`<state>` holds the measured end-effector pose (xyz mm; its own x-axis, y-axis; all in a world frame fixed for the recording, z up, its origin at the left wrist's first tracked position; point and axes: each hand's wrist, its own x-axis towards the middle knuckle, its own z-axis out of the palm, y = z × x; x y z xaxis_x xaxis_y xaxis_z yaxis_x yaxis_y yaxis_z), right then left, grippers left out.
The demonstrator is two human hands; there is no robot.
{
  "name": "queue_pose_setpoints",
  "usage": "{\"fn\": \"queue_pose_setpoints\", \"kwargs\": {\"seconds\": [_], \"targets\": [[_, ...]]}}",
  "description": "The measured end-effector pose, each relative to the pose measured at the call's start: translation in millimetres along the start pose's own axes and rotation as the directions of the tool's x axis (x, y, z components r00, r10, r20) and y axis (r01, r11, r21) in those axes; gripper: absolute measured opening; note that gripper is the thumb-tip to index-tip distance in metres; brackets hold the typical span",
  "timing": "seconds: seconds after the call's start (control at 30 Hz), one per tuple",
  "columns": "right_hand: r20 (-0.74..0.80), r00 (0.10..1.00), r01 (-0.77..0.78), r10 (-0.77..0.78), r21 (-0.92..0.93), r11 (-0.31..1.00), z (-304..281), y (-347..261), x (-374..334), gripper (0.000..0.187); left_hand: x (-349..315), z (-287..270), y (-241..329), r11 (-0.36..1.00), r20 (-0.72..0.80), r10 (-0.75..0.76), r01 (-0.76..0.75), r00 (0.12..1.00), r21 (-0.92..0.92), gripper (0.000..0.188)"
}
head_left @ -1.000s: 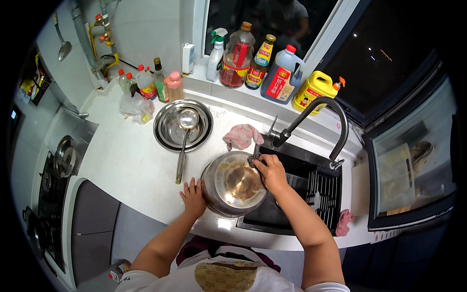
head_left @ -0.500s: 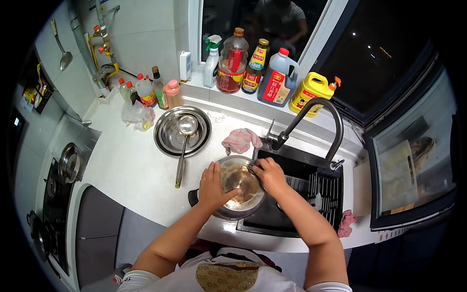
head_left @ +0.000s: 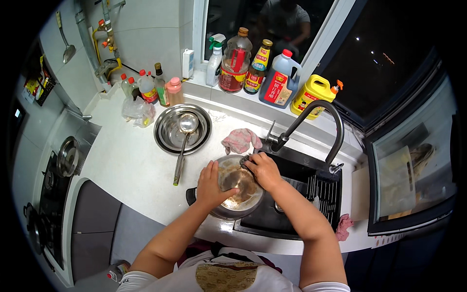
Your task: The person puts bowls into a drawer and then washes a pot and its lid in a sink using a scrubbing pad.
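Note:
A metal pan [head_left: 238,182] lies bottom up on the counter at the sink's left edge, brown stains on its base and a black handle at its left. My left hand [head_left: 212,187] grips the pan's left side, fingers stretched along it and the thumb over the base. Closed on a dark scouring pad [head_left: 244,161], my right hand [head_left: 264,171] presses at the pan's upper right rim. Most of the pad is hidden under the fingers. Just beyond the pan lies a crumpled pink cloth [head_left: 240,141].
Nested steel bowls [head_left: 161,131] with a ladle [head_left: 188,123] across them stand left of the cloth. The black sink [head_left: 292,224] has a curved faucet [head_left: 335,121] and a rack [head_left: 318,194]. Bottles [head_left: 236,63] line the sill. An open window sash [head_left: 372,194] juts in at right.
My right hand and the scouring pad have slid a little up and left along the pan's rim. My left hand keeps its place on the pan.

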<state>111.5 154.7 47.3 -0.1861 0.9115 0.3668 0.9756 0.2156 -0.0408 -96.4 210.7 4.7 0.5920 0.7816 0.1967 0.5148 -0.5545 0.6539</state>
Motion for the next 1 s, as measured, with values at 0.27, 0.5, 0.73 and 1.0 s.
{"fn": "queue_pose_setpoints", "kwargs": {"seconds": [0.27,0.5,0.73,1.0], "targets": [[0.004,1.0,-0.002,0.002,0.0,1.0,1,7,-10,0.017,0,1,3,1.0,0.018,-0.016,0.015,1.0,0.018,0.105],[0.104,0.994,-0.012,0.01,0.019,1.0,-11,-1,-25,0.022,-2,-3,-1,0.999,0.002,-0.025,0.025,1.0,0.04,0.105],[0.024,0.999,-0.04,0.04,0.029,0.999,5,4,3,0.02,0,1,-1,1.0,-0.004,-0.009,0.009,1.0,0.009,0.105],[0.085,0.996,-0.042,0.039,0.027,0.999,-3,7,-6,0.017,-2,1,-2,1.0,-0.007,-0.018,0.018,1.0,0.001,0.106]]}}
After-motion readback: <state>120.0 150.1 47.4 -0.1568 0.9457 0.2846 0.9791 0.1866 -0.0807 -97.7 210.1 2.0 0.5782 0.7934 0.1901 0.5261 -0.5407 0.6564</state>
